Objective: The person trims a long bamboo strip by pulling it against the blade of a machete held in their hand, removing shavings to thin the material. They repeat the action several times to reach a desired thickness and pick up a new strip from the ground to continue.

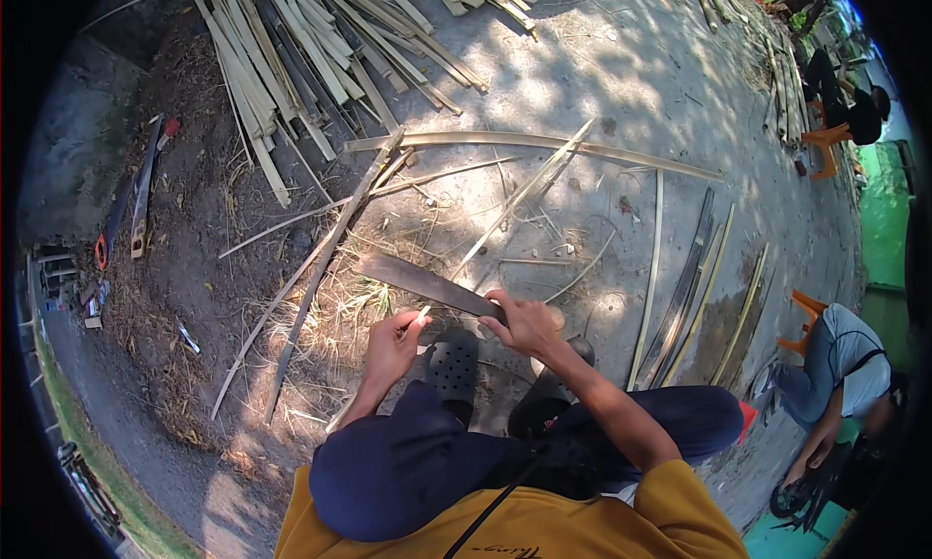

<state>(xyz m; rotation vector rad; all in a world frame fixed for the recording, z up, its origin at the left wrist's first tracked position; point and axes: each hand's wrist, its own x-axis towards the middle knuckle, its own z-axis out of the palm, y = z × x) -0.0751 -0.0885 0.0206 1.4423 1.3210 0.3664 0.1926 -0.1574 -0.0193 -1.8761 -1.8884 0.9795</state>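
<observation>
In my right hand (525, 323) is a machete with a broad, dark blade (413, 279); the fingers wrap its grip, and a tan rounded end shows beyond them. The blade points left and slightly away from me. My left hand (391, 348) pinches the near end of a thin, pale bamboo strip (500, 219). From there the strip slants up and to the right, with the blade crossing over it. Its far end lies over a longer bamboo strip (544, 142) on the ground. Below both hands are my dark clogs (452, 367).
A pile of split bamboo (282, 69) covers the far left. Two handsaws (146, 190) lie on the left dirt. More strips (694, 282) lie to the right. A person (840, 365) sits at right near an orange stool (804, 321); another person (854, 108) sits farther off.
</observation>
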